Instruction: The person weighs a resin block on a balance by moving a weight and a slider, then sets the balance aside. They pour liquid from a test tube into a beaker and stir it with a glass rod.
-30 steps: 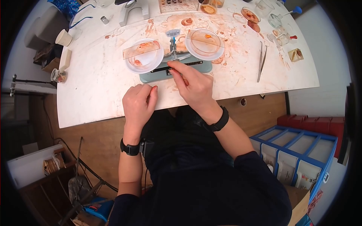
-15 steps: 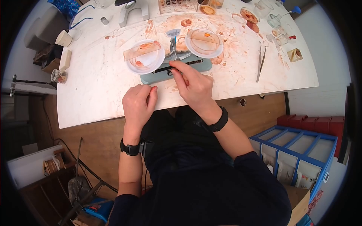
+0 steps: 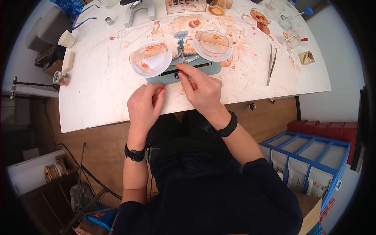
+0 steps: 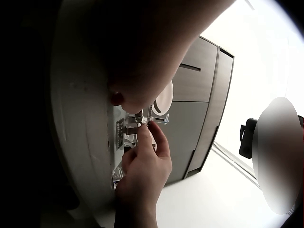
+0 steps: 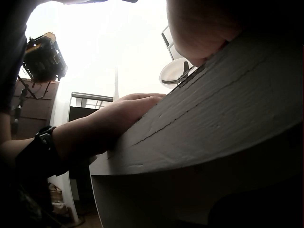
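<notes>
A teal two-pan balance (image 3: pixel 211 68) stands near the table's front edge. Its left white pan (image 3: pixel 156 67) and right white pan (image 3: pixel 214 55) each bear a stained, clear rectangular plate. My right hand (image 3: pixel 203 88) pinches a small part at the beam, mostly covered by the fingertips; the left wrist view shows this hand (image 4: pixel 146 173) with thumb and index finger together at the scale. My left hand (image 3: pixel 144 105) rests at the table edge, its fingers loosely bent by the base's front left corner; the right wrist view shows this hand (image 5: pixel 111 116) low on the tabletop.
Tweezers (image 3: pixel 270 66) lie right of the balance, near a small square dish (image 3: pixel 306 58). Glassware and a stained dish (image 3: pixel 259 16) stand at the back right, a test-tube rack (image 3: pixel 184 6) at the back. A jar (image 3: pixel 62 79), a white block (image 3: pixel 67 62) and a cup (image 3: pixel 66 39) are left.
My left index finger has straightened slightly toward the balance's base. The balance has shifted slightly to the right, while my right hand stays at the beam.
</notes>
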`<move>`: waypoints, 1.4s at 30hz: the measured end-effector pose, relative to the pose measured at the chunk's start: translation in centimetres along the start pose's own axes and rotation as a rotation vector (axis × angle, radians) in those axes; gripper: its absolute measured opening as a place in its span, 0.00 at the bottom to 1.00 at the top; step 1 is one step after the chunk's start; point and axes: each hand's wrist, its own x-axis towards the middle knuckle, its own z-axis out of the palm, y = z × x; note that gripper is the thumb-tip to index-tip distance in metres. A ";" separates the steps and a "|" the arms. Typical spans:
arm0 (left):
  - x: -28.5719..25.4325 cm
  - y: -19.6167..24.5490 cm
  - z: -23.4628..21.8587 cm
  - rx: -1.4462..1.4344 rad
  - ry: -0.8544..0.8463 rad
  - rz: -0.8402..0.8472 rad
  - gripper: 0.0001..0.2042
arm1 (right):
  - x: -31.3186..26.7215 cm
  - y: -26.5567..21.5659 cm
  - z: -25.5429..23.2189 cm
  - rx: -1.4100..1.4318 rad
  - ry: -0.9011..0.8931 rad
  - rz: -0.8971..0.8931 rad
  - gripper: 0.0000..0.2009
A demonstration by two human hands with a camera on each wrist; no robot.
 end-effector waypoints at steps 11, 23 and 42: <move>0.2 -0.1 0.0 0.006 -0.026 -0.010 0.05 | 0.1 0.0 -0.1 -0.002 -0.013 -0.017 0.12; 0.2 -0.1 0.1 -0.001 -0.022 -0.028 0.05 | 0.0 0.2 0.0 -0.039 -0.020 -0.017 0.13; 0.2 0.0 0.1 -0.018 -0.018 -0.090 0.04 | -0.1 0.2 0.0 -0.023 0.001 -0.013 0.12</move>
